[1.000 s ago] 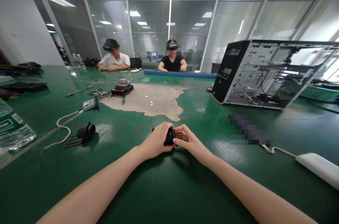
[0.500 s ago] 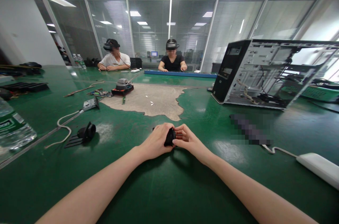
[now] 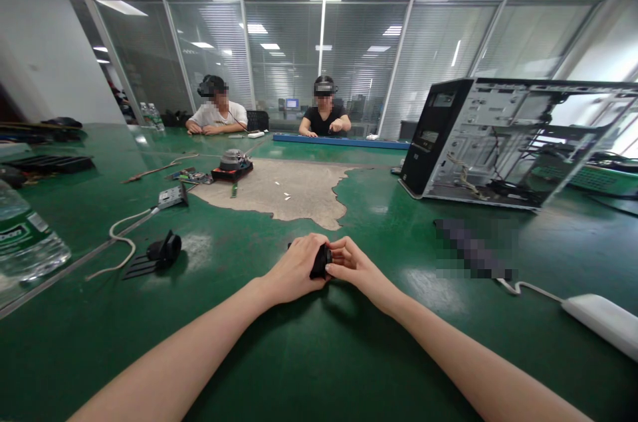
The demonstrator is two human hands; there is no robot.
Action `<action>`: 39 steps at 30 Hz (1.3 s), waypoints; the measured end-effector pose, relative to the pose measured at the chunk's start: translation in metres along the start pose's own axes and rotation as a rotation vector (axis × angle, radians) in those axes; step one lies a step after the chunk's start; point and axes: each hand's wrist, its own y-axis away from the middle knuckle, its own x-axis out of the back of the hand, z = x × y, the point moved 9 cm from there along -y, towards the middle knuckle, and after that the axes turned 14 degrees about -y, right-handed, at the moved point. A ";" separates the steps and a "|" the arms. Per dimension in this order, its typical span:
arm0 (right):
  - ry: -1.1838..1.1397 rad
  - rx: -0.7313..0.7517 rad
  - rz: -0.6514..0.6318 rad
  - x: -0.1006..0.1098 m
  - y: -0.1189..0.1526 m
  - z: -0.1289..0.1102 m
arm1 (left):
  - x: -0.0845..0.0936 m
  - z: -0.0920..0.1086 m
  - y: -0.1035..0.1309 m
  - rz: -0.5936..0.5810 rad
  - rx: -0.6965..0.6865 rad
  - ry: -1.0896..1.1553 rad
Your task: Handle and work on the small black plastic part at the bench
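In front of me, a small black part point(image 3: 319, 264) with a rounded right end is held between my hands, just over the green table; most of it is hidden, so its kind does not show. My left hand point(image 3: 299, 268) wraps over the top and left side of it. From the right, the curved fingers and thumb of my right hand point(image 3: 356, 268) grip its rounded end. To the left lies another black part point(image 3: 165, 249), round, with a slotted flat piece beside it.
A computer case point(image 3: 423, 143) with an open side stands at the right. Nearer are a blurred-out dark thing point(image 3: 468, 246) and a white power strip point(image 3: 603, 319) with its cable. At left are a water bottle point(image 3: 30, 236) and a metal piece point(image 3: 172, 197). Two people sit opposite.
My hands keep the same grip on the black part. The whole view has shifted slightly down. The right-hand person opposite has moved a hand.
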 end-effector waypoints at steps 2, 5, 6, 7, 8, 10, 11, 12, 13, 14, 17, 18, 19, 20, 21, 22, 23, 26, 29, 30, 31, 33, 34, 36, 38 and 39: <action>0.011 0.009 0.027 0.003 0.000 0.001 | 0.001 0.001 0.000 0.006 -0.004 0.004; 0.025 0.015 0.061 0.007 -0.001 0.003 | 0.001 0.001 0.000 0.007 -0.006 0.005; 0.031 0.010 0.067 0.007 -0.002 0.004 | 0.001 0.001 0.000 0.006 -0.005 0.002; 0.038 0.004 0.071 0.007 -0.002 0.005 | 0.001 0.001 0.000 0.005 -0.003 0.000; 0.044 -0.003 0.069 0.007 -0.002 0.005 | 0.000 0.000 0.000 0.004 -0.002 0.001; 0.043 -0.010 0.044 0.004 -0.001 0.003 | 0.000 0.000 0.000 0.003 0.001 0.007; 0.036 -0.008 0.027 0.001 -0.001 0.002 | 0.000 -0.001 0.000 0.003 0.003 0.012; 0.027 -0.005 0.010 0.000 0.000 0.000 | 0.000 -0.001 0.001 0.003 0.005 0.016; 0.019 -0.004 -0.003 -0.002 0.000 -0.001 | 0.000 -0.001 0.001 0.001 0.005 0.020; 0.012 -0.003 -0.005 -0.002 0.000 -0.001 | 0.000 -0.001 0.001 0.000 0.004 0.021; 0.010 -0.003 0.021 0.001 0.000 0.000 | 0.001 0.001 0.001 0.005 -0.008 0.007; 0.012 0.002 0.032 0.002 -0.001 0.001 | 0.002 0.002 0.001 0.011 -0.012 -0.006; 0.014 0.011 0.041 0.003 -0.001 0.002 | 0.003 0.003 0.001 0.017 -0.015 -0.023; 0.019 0.019 0.048 0.004 -0.002 0.003 | 0.004 0.003 0.001 0.022 -0.015 -0.043; 0.026 0.024 0.056 0.005 -0.002 0.003 | 0.005 0.003 0.001 0.026 -0.012 -0.065; 0.037 0.026 0.065 0.006 -0.003 0.004 | 0.006 0.002 0.001 0.028 -0.005 -0.089; 0.050 0.025 0.072 0.007 -0.003 0.005 | 0.006 0.001 0.001 0.029 0.004 -0.115; 0.082 0.029 0.059 0.005 -0.003 0.004 | 0.005 0.000 0.001 0.023 0.013 -0.179; 0.068 0.048 0.017 0.001 -0.002 0.002 | 0.003 0.002 0.001 0.015 -0.021 -0.202; 0.060 0.051 0.009 0.000 -0.001 0.002 | 0.002 0.002 0.000 0.010 -0.029 -0.200; 0.053 0.051 0.003 0.000 -0.001 0.002 | 0.001 0.002 0.000 0.004 -0.030 -0.193; 0.042 0.050 -0.003 -0.001 0.000 0.001 | 0.000 0.001 0.001 -0.015 -0.021 -0.159; 0.037 0.047 -0.005 -0.002 0.000 0.000 | -0.001 0.000 0.001 -0.026 -0.018 -0.134; 0.029 0.047 -0.008 -0.002 0.000 -0.001 | -0.002 0.000 0.002 -0.040 -0.015 -0.085; 0.024 0.051 -0.002 -0.002 0.000 -0.002 | -0.003 0.000 0.003 -0.037 -0.009 -0.048; 0.025 0.055 0.005 -0.001 0.000 -0.002 | -0.003 -0.001 0.003 -0.033 -0.002 -0.035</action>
